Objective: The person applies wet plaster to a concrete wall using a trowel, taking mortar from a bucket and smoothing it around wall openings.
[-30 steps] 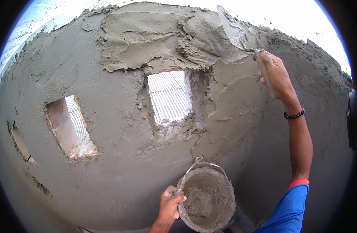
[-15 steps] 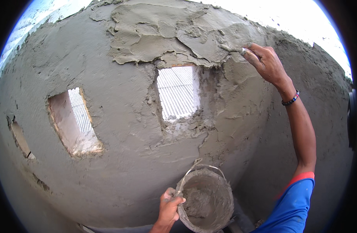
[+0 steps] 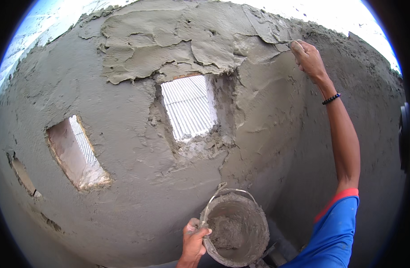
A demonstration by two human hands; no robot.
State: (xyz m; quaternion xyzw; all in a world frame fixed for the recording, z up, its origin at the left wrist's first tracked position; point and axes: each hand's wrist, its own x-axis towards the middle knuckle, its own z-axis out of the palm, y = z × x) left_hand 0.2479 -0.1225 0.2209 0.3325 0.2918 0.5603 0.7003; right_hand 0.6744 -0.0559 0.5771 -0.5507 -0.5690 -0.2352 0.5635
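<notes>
Upper right: the right hand point(image 3: 309, 59) grasps the trowel point(image 3: 268, 29), now shifted rightward along the wall point(image 3: 129, 138), suggesting a mortar-spreading stroke. Lower centre: the left hand point(image 3: 194, 236) clasps the bucket point(image 3: 257, 218) at its rim.

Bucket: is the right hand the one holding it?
No, the left hand grips the bucket at its left side, while the right hand is raised at the wall with a trowel.

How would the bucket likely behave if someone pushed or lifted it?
The bucket is probably fairly heavy, given the mortar inside. It may tip if pushed, as the left hand grips just one side. Its smeared rim could be slippery.
</notes>
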